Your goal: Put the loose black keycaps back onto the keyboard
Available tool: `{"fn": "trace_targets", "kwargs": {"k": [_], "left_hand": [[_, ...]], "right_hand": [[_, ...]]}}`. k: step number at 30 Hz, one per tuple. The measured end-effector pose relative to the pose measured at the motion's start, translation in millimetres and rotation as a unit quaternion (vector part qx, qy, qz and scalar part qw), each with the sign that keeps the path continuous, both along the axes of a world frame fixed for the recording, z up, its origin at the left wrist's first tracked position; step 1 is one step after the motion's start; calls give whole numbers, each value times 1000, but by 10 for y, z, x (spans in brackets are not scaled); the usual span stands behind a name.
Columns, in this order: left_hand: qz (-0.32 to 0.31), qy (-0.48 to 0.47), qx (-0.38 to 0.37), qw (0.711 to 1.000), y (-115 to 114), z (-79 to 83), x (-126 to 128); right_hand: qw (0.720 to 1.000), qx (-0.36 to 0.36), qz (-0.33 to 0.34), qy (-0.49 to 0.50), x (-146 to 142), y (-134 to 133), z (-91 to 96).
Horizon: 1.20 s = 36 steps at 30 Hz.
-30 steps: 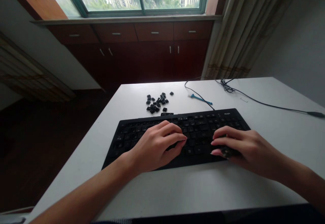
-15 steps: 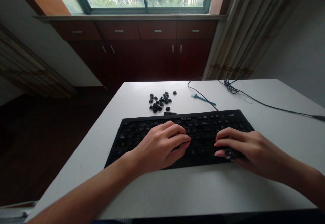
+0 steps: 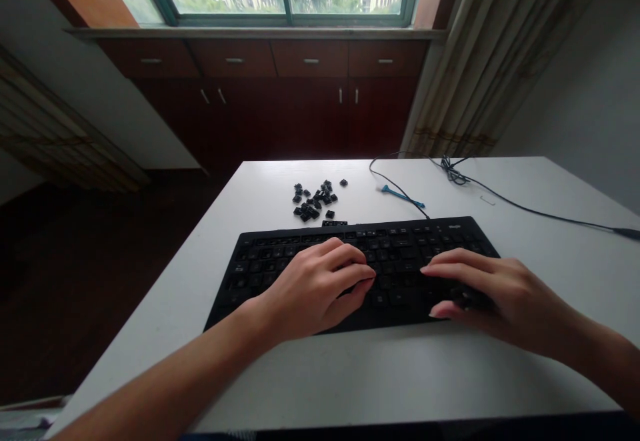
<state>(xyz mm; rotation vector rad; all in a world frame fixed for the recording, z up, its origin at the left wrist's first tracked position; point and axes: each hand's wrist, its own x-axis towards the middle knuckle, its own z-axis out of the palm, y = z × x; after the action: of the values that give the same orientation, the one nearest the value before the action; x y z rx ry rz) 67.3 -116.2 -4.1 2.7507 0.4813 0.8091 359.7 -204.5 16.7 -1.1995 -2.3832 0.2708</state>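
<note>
I count one long black plastic keyboard (image 3: 400, 281) beneath my two hands. My left hand (image 3: 320, 284) lies over its middle, fingertips and thumb drawn narrow; I cannot tell whether anything is pinched between them. My right hand (image 3: 515, 301) sits over its right end, forefinger and thumb apart, with a small dark object (image 3: 467, 297) under the palm — whether gripped, I cannot tell.

Beyond the left hand lie small black plastic keycaps (image 3: 307, 213), roughly twenty; overlap prevents an exact count. One black rectangular strip (image 3: 335, 223) sits nearer, at the keyboard's far edge. Ahead, between the hands: one slim blue tool (image 3: 403, 197). Beyond the right hand: one black cable (image 3: 454, 174), bundled once, and one thin bent wire (image 3: 488, 201). The keyboard's far right corner bears one pale wordmark — initial R, remainder illegible.
</note>
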Motion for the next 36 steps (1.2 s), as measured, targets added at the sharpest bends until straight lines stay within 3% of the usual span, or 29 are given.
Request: {"fn": "trace_targets", "kwargs": {"k": [3, 6, 9, 12, 14, 17, 20, 23, 27, 32, 36], "left_hand": [[1, -4, 2, 1000, -2, 0, -1], [1, -3, 1, 1000, -3, 1, -1], [1, -3, 1, 1000, -3, -4, -1], [-2, -7, 2, 1000, -2, -12, 1], [-4, -5, 3, 1000, -3, -15, 1], [0, 2, 5, 1000, -4, -13, -1], [2, 6, 4, 1000, -5, -12, -8], [0, 7, 6, 1000, -5, -14, -14], [-2, 6, 11, 1000, -5, -11, -12], [-7, 3, 17, 1000, -3, 7, -5], [-2, 9, 22, 1000, -4, 23, -3]], "right_hand": [[993, -6, -62, 100, -85, -8, 100], [965, -71, -134, 214, -161, -15, 215], [906, -154, -160, 359, -203, 1, 319], [828, -221, -116, 502, -270, 51, 421], [795, -259, -92, 541, -356, 94, 490], [795, -319, -61, 511, -511, 136, 573], [801, -276, -53, 529, -621, 131, 554], [800, -223, -59, 554, -664, 126, 358], [826, -250, -89, 498, -642, 171, 118], [796, -216, -40, 564, -579, 153, 300], [821, -245, -53, 512, -561, 118, 259]]}}
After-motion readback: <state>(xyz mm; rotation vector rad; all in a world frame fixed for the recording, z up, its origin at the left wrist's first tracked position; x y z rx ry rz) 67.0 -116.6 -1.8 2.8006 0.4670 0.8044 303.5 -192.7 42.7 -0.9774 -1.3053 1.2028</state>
